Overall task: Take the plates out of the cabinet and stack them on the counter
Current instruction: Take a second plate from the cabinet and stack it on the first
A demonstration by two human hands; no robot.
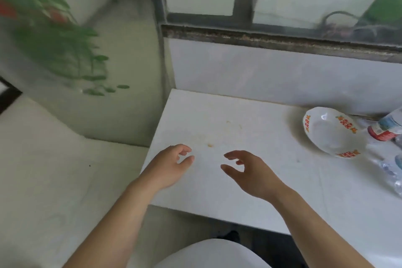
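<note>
The white stone desk (261,180) carries a white red-patterned ceramic dish (330,135) far right; my left hand (171,165) and right hand (248,172) hover, fingers loosely spread, holding nothing.

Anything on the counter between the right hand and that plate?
No: in the head view, bare white counter lies between the right hand and the plate.

Two empty hands (171,164) (248,169), one plate (330,135), two bottles (386,127) (391,172).
</note>
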